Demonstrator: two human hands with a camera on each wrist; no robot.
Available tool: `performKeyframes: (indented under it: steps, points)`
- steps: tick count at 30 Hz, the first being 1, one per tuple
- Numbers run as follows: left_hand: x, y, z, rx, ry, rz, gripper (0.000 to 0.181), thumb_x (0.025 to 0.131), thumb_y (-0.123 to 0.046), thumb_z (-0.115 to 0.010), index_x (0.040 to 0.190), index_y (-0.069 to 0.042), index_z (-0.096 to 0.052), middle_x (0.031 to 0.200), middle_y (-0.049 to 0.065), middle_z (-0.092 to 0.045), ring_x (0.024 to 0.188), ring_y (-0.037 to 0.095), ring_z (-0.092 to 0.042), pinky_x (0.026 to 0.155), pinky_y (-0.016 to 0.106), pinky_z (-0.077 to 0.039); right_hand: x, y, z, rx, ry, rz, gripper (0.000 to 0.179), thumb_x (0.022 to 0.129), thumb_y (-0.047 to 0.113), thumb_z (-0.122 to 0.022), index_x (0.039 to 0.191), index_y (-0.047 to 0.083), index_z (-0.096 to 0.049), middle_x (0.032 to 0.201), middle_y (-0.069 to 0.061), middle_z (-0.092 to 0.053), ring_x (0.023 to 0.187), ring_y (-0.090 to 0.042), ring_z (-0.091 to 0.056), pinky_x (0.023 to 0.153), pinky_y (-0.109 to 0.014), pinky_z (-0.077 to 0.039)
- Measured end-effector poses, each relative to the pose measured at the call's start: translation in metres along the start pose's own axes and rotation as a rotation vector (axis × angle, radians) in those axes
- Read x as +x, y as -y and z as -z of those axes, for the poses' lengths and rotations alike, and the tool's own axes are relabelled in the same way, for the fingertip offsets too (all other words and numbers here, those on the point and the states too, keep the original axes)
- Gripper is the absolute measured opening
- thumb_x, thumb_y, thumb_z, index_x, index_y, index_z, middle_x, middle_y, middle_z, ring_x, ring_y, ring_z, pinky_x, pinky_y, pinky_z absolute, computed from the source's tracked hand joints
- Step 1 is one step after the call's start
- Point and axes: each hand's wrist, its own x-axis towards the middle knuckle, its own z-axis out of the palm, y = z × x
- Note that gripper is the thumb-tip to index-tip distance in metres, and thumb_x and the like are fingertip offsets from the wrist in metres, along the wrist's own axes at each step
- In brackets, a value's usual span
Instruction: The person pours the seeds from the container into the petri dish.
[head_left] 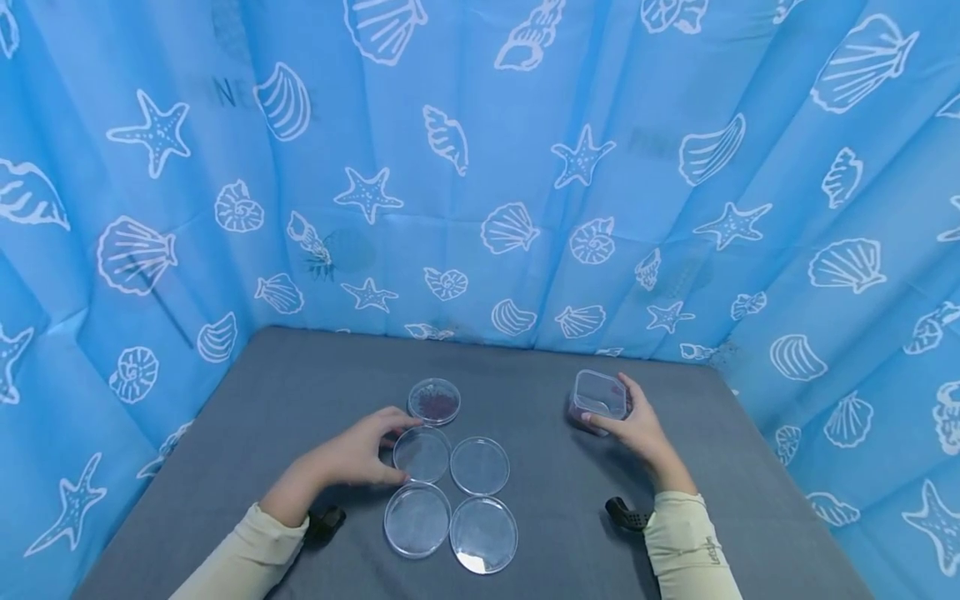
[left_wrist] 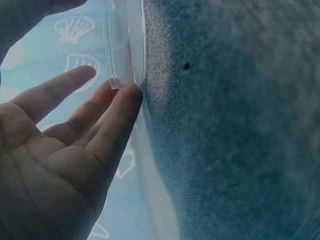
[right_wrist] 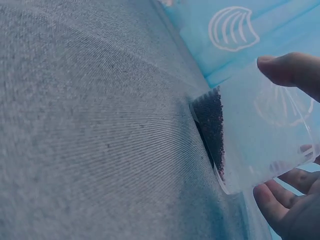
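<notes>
In the head view, my left hand point(head_left: 358, 451) spans a clear round petri dish point(head_left: 422, 455), thumb at its near side and fingers at its far side. The left wrist view shows fingertips against the rim of this dish point(left_wrist: 124, 45), which is close to the cloth. My right hand point(head_left: 639, 427) grips a clear square plastic tub point(head_left: 600, 393) between thumb and fingers. Dark small grains point(right_wrist: 211, 127) fill the bottom of that tub in the right wrist view. Whether the tub touches the table, I cannot tell.
Just beyond the left hand stands a petri dish point(head_left: 434, 402) with dark reddish grains in it. Three more clear dishes point(head_left: 480, 466) lie close together nearby. A grey cloth point(head_left: 525, 375) covers the table, and a blue shell-print curtain point(head_left: 480, 167) encloses its back and sides.
</notes>
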Motion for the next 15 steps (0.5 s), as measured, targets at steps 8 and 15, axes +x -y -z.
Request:
performKeyframes:
  steps: [8, 15]
  points:
    - [0.0009, -0.0006, -0.0004, 0.019, 0.001, -0.007, 0.083, 0.081, -0.024, -0.091, 0.152, -0.002, -0.056, 0.143, 0.016, -0.057, 0.127, 0.035, -0.059, 0.103, 0.044, -0.059, 0.0002, -0.0026, 0.0019, 0.043, 0.004, 0.035, 0.108, 0.092, 0.013, -0.08, 0.17, 0.003, -0.006, 0.17, -0.033, -0.024, 0.155, -0.053, -0.029, 0.126, -0.063, -0.035]
    - [0.001, -0.0006, -0.0011, 0.012, 0.018, 0.021, 0.082, 0.083, -0.024, -0.09, 0.153, -0.001, -0.054, 0.143, 0.014, -0.056, 0.129, 0.03, -0.058, 0.106, 0.044, -0.059, -0.0022, -0.0059, 0.0036, 0.043, 0.0, 0.054, 0.102, 0.092, 0.017, -0.082, 0.169, 0.001, -0.016, 0.168, -0.03, -0.031, 0.153, -0.052, -0.035, 0.124, -0.064, -0.037]
